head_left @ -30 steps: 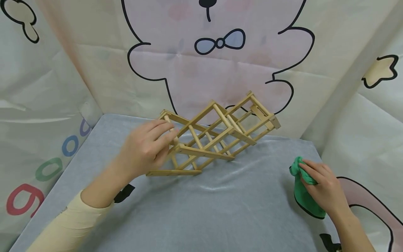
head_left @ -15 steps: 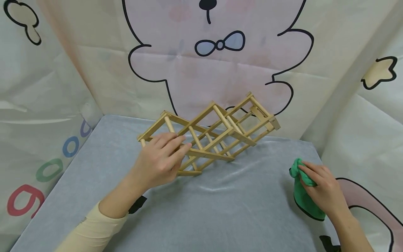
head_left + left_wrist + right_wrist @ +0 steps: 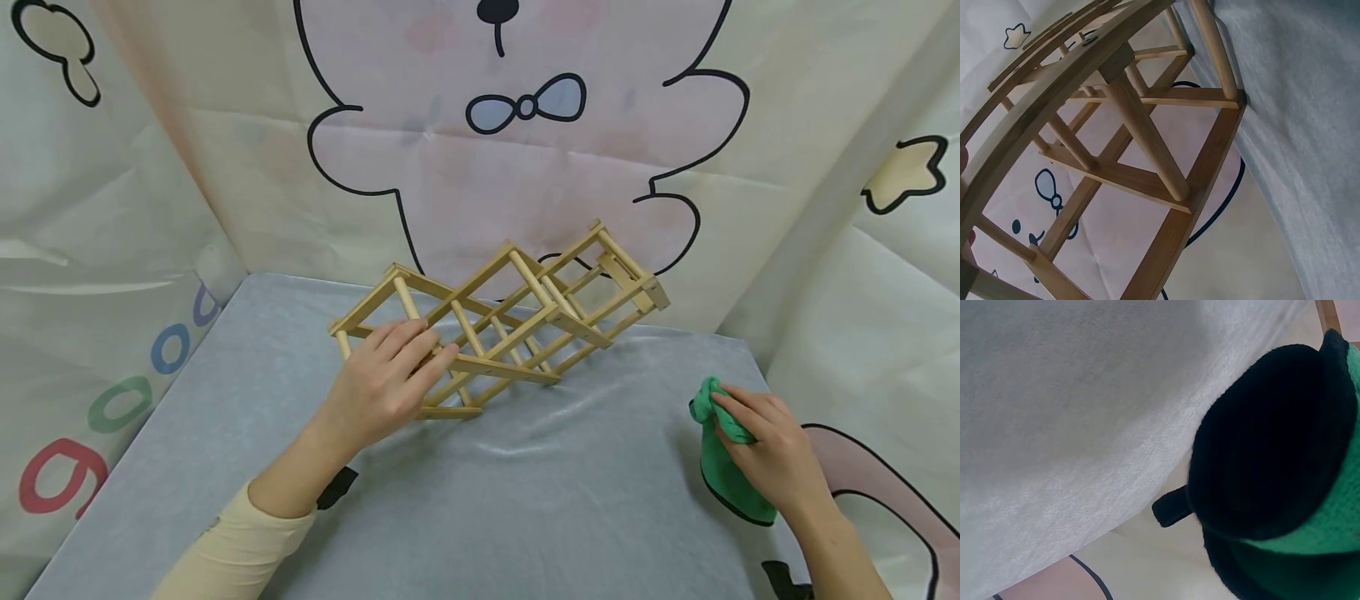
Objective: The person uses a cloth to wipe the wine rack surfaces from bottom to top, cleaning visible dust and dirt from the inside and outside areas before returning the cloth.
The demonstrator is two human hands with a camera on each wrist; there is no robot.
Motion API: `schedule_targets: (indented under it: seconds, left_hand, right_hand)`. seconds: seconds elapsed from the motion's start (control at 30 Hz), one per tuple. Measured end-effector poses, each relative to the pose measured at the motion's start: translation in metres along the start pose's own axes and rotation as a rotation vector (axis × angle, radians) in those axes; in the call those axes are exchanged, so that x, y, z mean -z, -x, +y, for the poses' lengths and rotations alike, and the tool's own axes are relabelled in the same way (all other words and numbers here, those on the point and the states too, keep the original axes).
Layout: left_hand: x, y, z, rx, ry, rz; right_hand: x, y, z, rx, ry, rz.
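Observation:
A lattice-like wooden folding rack (image 3: 517, 321), made of slats and round dowels, stands tilted at the back of the table. My left hand (image 3: 386, 379) holds its front left slat; in the left wrist view a bit of fingertip (image 3: 963, 159) shows against that slat. The palm side and thumb are mostly hidden. At the right, my right hand (image 3: 772, 442) grips a bunched green cloth (image 3: 731, 475) with black edging. Up close in the right wrist view, the cloth (image 3: 1329, 519) shows a dark fold and a small black loop (image 3: 1172, 506).
Grey-blue fabric covers the table (image 3: 540, 500). Printed curtains (image 3: 487, 183) hang close behind it and along both sides, near the rack's back end. Each wrist carries a black strap (image 3: 337, 487).
My left hand has slid right and slightly down along the rack, from its left end onto the front slat. The rack and my right hand with the cloth stay in place.

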State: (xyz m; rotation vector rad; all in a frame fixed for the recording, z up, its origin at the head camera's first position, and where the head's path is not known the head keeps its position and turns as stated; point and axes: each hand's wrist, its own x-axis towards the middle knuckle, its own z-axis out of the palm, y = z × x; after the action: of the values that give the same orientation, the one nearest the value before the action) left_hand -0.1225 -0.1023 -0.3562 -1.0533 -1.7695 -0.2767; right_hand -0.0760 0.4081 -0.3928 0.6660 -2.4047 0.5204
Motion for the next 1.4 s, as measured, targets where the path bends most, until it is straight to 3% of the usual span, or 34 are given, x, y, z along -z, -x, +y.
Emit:
schedule_targets:
  seconds: [0.3, 0.63, 0.87, 1.2, 1.4]
  left_hand:
    - [-0.004, 0.007, -0.013, -0.049, 0.082, 0.103]
    - [-0.013, 0.013, -0.039, -0.152, 0.151, 0.129]
    - [-0.019, 0.01, -0.048, -0.205, 0.19, 0.159]
    - [-0.016, 0.005, -0.048, -0.201, 0.189, 0.119]
    - [-0.003, 0.01, -0.046, -0.1, 0.223, 0.115]
  right_hand:
    - [0.0, 0.001, -0.001, -0.019, 0.005, -0.016]
    - [0.003, 0.003, -0.002, -0.031, 0.01, -0.014]
    - [0.005, 0.005, 0.0, -0.043, 0.017, -0.006]
    - [0.006, 0.007, 0.001, -0.047, 0.021, 0.001]
    - [0.008, 0.007, -0.001, -0.036, 0.032, -0.003]
